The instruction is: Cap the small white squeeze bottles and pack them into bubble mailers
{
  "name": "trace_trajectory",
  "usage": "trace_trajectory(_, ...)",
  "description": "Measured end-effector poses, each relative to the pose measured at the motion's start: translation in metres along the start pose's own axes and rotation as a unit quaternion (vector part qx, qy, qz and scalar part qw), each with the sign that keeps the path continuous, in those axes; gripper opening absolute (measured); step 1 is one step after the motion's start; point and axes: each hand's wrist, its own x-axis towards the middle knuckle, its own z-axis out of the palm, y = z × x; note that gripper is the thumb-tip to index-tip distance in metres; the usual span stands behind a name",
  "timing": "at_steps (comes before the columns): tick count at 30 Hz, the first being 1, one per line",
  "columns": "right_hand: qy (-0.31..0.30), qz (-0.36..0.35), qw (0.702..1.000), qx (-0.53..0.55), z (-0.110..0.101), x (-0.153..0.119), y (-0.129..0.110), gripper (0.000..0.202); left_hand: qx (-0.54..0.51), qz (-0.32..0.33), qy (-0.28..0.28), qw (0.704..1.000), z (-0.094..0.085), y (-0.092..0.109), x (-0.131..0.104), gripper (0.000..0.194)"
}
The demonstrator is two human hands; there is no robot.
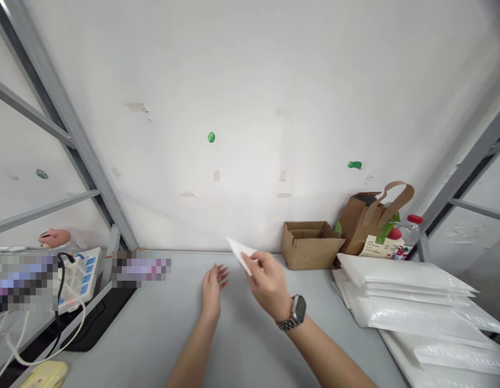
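My right hand (268,283), with a watch (297,311) on its wrist, pinches a small white piece of paper or card (242,253) above the grey table (241,345). The paper is tilted, and its pointed end aims up and to the left. To the left, my left hand (214,288) hovers over the table with its fingers apart and nothing in them. A gap separates the two hands. Whether anything is printed on the paper cannot be made out.
Beyond my right hand stands an open cardboard box (312,253), beside a brown paper bag (357,221). White padded mailers (411,302) are piled at the right. On the left lie a black mat (100,315), a power strip (82,283) and cables. Metal frames flank the white wall.
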Motion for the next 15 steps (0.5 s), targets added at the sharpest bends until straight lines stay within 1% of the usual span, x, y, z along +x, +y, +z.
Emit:
trace_trajectory(1, -0.067, -0.02, 0.997, -0.032, 0.014, -0.006, 0.001, 0.034, -0.003, -0.012, -0.012, 1.0, 0.0, 0.001, -0.001, 0.038)
trace_trajectory(2, -0.127, -0.025, 0.99, -0.061, 0.028, -0.011, 0.001, 0.033, -0.004, -0.023, -0.024, 0.999, 0.0, 0.002, -0.001, 0.04)
trace_trajectory(3, -0.173, -0.022, 0.981, -0.081, 0.041, -0.017, 0.002, 0.03, -0.004, -0.034, -0.035, 0.999, 0.0, 0.003, -0.002, 0.042)
trace_trajectory(5, -0.213, -0.014, 0.973, -0.092, 0.06, -0.026, 0.002, 0.025, 0.0, -0.056, -0.055, 0.997, 0.001, 0.004, -0.003, 0.045)
trace_trajectory(7, -0.22, -0.008, 0.971, -0.089, 0.07, -0.033, 0.0, 0.023, 0.007, -0.07, -0.078, 0.994, 0.001, 0.004, -0.004, 0.047)
trace_trajectory(9, -0.226, -0.001, 0.971, -0.075, 0.072, -0.037, -0.002, 0.024, 0.013, -0.073, -0.097, 0.993, 0.001, 0.002, -0.004, 0.045)
trace_trajectory(10, -0.228, 0.007, 0.972, -0.053, 0.071, -0.039, -0.004, 0.026, 0.014, -0.07, -0.102, 0.992, 0.001, 0.001, -0.003, 0.043)
trace_trajectory(12, -0.227, 0.035, 0.973, 0.032, 0.066, -0.043, -0.005, 0.031, 0.012, -0.059, -0.107, 0.992, -0.001, -0.001, 0.0, 0.04)
trace_trajectory(13, -0.221, 0.064, 0.969, 0.09, 0.063, -0.045, -0.005, 0.032, 0.009, -0.053, -0.108, 0.993, -0.002, -0.001, 0.003, 0.04)
trace_trajectory(14, -0.207, 0.107, 0.961, 0.147, 0.059, -0.047, -0.003, 0.029, 0.006, -0.049, -0.109, 0.993, -0.003, -0.001, 0.005, 0.04)
trace_trajectory(15, -0.19, 0.166, 0.948, 0.194, 0.054, -0.05, -0.002, 0.022, 0.003, -0.048, -0.11, 0.993, -0.004, 0.001, 0.006, 0.041)
